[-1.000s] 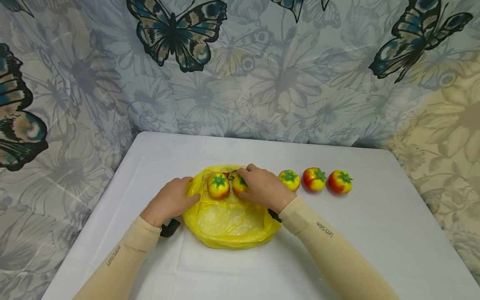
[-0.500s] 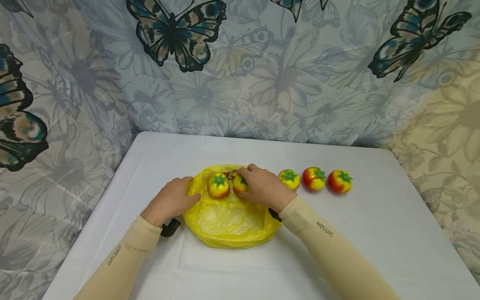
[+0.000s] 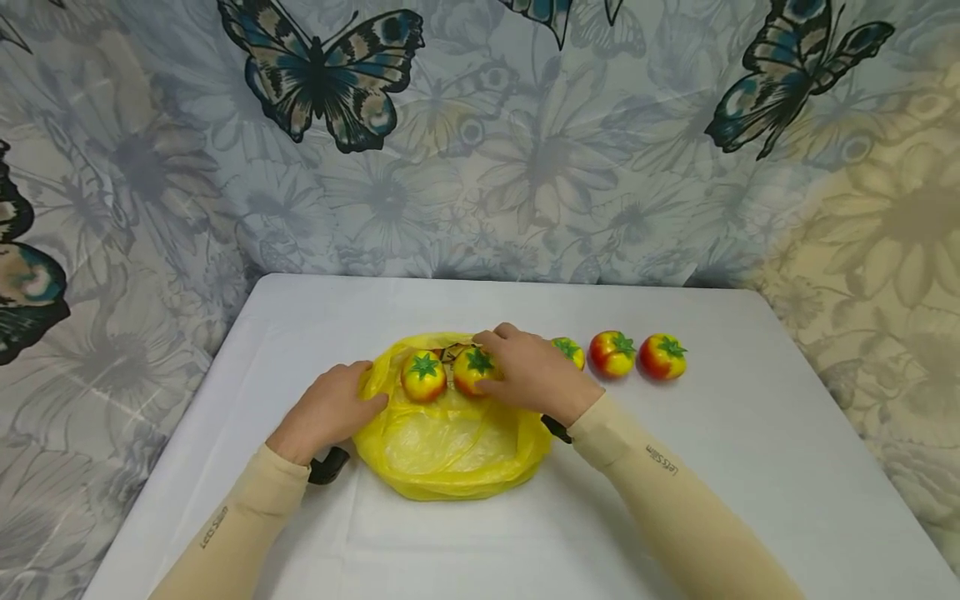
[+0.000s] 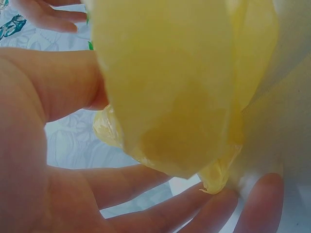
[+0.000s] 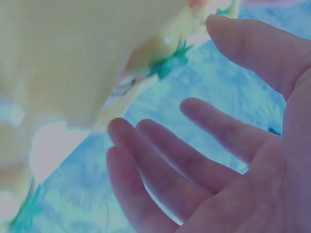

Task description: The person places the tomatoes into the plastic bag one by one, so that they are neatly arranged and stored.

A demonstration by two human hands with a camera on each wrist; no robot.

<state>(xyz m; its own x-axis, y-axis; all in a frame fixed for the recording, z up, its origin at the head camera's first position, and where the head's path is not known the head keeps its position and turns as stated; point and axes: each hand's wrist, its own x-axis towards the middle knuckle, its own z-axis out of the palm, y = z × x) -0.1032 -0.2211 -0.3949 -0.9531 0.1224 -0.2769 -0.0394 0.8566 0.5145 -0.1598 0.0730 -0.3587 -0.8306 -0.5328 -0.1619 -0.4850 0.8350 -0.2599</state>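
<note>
A yellow plastic bag (image 3: pixel 450 454) lies with its mouth spread on the white table. Two red-and-yellow toy tomatoes with green leaf tops show in it, a left one (image 3: pixel 423 376) and a right one (image 3: pixel 474 371). My left hand (image 3: pixel 330 408) holds the bag's left rim, thumb on the inner side and fingers outside. In the left wrist view, yellow plastic (image 4: pixel 165 87) covers the thumb tip. My right hand (image 3: pixel 536 371) is at the right tomato with its fingers loosely spread; the right wrist view shows nothing within those fingers (image 5: pixel 160 160).
To the right of the bag, three more toy tomatoes stand in a row: one partly behind my right hand (image 3: pixel 568 352), a middle one (image 3: pixel 612 355) and an end one (image 3: pixel 663 357). A floral cloth with butterflies (image 3: pixel 322 75) hangs behind the white table (image 3: pixel 712 467).
My right hand has loosened and drawn slightly right off the tomato, which now shows more fully in the bag. The left hand stays at the rim. The head view has shifted a little.
</note>
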